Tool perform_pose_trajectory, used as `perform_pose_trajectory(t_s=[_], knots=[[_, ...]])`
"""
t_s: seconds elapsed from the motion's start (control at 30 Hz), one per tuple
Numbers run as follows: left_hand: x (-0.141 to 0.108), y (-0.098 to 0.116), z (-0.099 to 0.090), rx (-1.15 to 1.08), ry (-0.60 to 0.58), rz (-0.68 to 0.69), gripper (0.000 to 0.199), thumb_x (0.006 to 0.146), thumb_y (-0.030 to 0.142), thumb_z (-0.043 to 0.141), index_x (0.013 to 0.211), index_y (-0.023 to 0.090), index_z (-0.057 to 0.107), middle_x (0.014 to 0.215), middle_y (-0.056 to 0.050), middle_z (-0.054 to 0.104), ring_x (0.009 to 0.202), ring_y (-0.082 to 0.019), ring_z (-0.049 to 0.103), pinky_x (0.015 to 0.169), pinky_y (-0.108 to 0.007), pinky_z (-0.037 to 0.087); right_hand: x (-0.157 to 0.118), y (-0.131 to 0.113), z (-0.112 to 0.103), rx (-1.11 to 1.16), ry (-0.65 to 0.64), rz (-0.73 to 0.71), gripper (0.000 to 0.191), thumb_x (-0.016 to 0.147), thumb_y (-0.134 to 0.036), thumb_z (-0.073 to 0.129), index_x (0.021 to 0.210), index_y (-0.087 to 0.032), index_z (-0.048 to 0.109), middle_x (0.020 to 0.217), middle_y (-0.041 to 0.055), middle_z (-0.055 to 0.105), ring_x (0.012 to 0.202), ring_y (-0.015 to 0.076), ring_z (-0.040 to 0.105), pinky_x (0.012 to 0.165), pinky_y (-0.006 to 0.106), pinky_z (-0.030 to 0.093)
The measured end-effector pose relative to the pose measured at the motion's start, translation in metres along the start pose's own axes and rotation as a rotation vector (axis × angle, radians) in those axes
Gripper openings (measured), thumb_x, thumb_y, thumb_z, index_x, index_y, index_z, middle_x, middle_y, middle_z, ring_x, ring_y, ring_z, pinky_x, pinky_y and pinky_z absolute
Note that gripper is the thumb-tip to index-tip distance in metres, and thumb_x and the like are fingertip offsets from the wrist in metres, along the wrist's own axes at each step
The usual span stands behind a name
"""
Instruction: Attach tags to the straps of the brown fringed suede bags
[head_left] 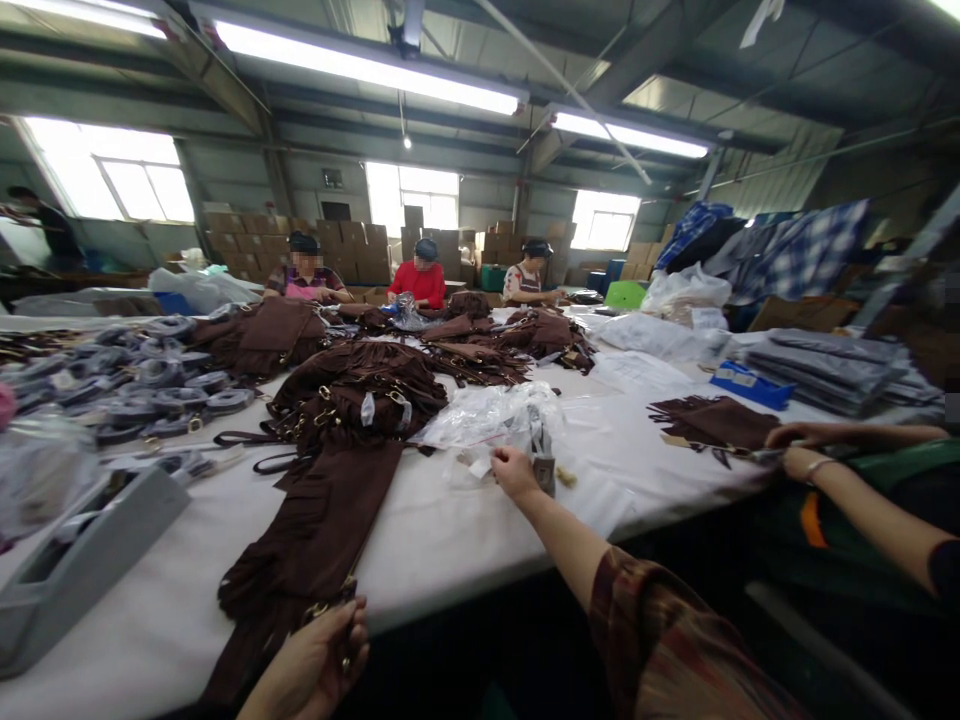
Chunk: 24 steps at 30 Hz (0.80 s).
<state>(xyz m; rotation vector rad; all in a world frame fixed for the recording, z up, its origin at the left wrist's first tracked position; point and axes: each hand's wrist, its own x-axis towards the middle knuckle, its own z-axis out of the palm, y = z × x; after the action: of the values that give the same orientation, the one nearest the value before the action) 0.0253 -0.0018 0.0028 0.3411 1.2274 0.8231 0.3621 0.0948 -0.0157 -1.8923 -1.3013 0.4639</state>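
The left hand [326,650] of the person at the near edge of the desk [442,560] is closed narrow, thumb against fingers, on the lower end of a brown fringed piece [341,500], by its brass-coloured fittings [319,608]. From where I stand, that piece lies stretched along the desk, running up to a heap of similar brown goods [360,385]. The right hand [515,474] reaches further in, fingertips drawn together at the near side of some crumpled clear plastic [480,412], just beside a small upright grey box [544,472]; I cannot tell whether anything is pinched there.

I'd judge this to be a moment of steadying the piece with one hand while the other picks among the small stuff by the plastic. The next move seems to call for a fine pinch on the right and a firm hold on the left, so that the fittings don't slip over the edge.

As for writing, I can't read any. A blue box [750,385] to the right carries a pale label, too small to make out, and I can't find a brand name on the brown goods
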Motion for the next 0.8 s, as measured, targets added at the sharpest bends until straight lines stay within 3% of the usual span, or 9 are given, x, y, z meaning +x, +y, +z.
perform_pose_trajectory(t_s=[0.07, 0.2, 0.33, 0.4, 0.47, 0.53, 0.67, 0.8], knots=[[0.002, 0.0, 0.0, -0.013, -0.025, -0.012, 0.002, 0.084, 0.011, 0.058, 0.084, 0.013, 0.059, 0.062, 0.004, 0.053, 0.042, -0.004, 0.049, 0.042, -0.018, 0.046, -0.008, -0.004, 0.003, 0.16, -0.03, 0.041, 0.025, 0.083, -0.03, 0.046, 0.084, -0.012, 0.063, 0.062, 0.0014, 0.06, 0.053, 0.0122, 0.055, 0.05, 0.021, 0.044], [0.007, 0.0, 0.002, -0.023, -0.034, -0.032, 0.014, 0.089, 0.022, 0.054, 0.078, 0.014, 0.054, 0.055, 0.008, 0.039, 0.034, 0.0, 0.031, 0.033, -0.011, 0.021, -0.034, -0.027, 0.014, 0.449, -0.148, 0.104, 0.022, 0.078, -0.038, 0.051, 0.074, -0.016, 0.053, 0.054, -0.0032, 0.05, 0.044, 0.0083, 0.046, 0.039, 0.018, 0.036], [0.006, 0.001, 0.007, -0.01, -0.083, -0.022, 0.02, 0.085, 0.032, 0.062, 0.089, 0.014, 0.056, 0.053, 0.011, 0.033, 0.034, 0.0, 0.026, 0.034, -0.011, 0.015, -0.08, -0.069, 0.037, 0.87, -0.532, 0.24, 0.025, 0.064, -0.035, 0.065, 0.067, -0.018, 0.048, 0.051, -0.0057, 0.047, 0.04, 0.0052, 0.038, 0.035, 0.016, 0.022], [0.003, 0.001, 0.008, -0.027, -0.131, -0.014, 0.029, 0.079, 0.039, 0.068, 0.09, 0.015, 0.056, 0.051, 0.013, 0.03, 0.034, 0.0, 0.023, 0.034, -0.012, 0.013, -0.107, -0.087, 0.052, 0.882, -0.703, 0.285, 0.024, 0.061, -0.034, 0.065, 0.063, -0.018, 0.048, 0.043, -0.0067, 0.044, 0.035, 0.005, 0.034, 0.034, 0.017, 0.019], [0.001, -0.001, 0.006, -0.036, -0.129, 0.008, 0.035, 0.074, 0.045, 0.071, 0.079, 0.017, 0.053, 0.049, 0.012, 0.033, 0.034, -0.001, 0.024, 0.034, -0.013, 0.012, -0.129, -0.099, 0.068, 0.783, -0.808, 0.277, 0.023, 0.062, -0.035, 0.062, 0.06, -0.019, 0.047, 0.039, -0.0063, 0.044, 0.031, 0.0055, 0.032, 0.032, 0.018, 0.018], [0.002, -0.005, 0.003, -0.008, -0.082, 0.041, 0.041, 0.068, 0.047, 0.075, 0.066, 0.017, 0.048, 0.046, 0.01, 0.037, 0.033, -0.001, 0.027, 0.034, -0.014, 0.013, -0.142, -0.104, 0.084, 0.699, -0.838, 0.272, 0.023, 0.061, -0.037, 0.06, 0.06, -0.019, 0.046, 0.037, -0.0067, 0.042, 0.029, 0.0061, 0.032, 0.031, 0.019, 0.017], [0.014, -0.017, -0.006, 0.037, -0.151, 0.153, 0.033, 0.066, 0.041, 0.077, 0.073, 0.016, 0.057, 0.055, 0.0, 0.057, 0.039, -0.006, 0.045, 0.033, -0.016, 0.016, -0.148, -0.104, 0.114, 0.563, -0.807, 0.265, 0.02, 0.062, -0.037, 0.056, 0.059, -0.021, 0.045, 0.037, -0.0076, 0.04, 0.029, 0.007, 0.033, 0.031, 0.019, 0.017], [0.03, -0.024, -0.012, 0.072, -0.071, 0.199, 0.027, 0.062, 0.03, 0.078, 0.072, 0.016, 0.057, 0.049, 0.002, 0.053, 0.036, -0.007, 0.042, 0.033, -0.017, 0.016, -0.15, -0.094, 0.124, 0.469, -0.712, 0.274, 0.015, 0.065, -0.03, 0.053, 0.058, -0.021, 0.044, 0.039, -0.0075, 0.039, 0.031, 0.0077, 0.033, 0.034, 0.02, 0.022]])
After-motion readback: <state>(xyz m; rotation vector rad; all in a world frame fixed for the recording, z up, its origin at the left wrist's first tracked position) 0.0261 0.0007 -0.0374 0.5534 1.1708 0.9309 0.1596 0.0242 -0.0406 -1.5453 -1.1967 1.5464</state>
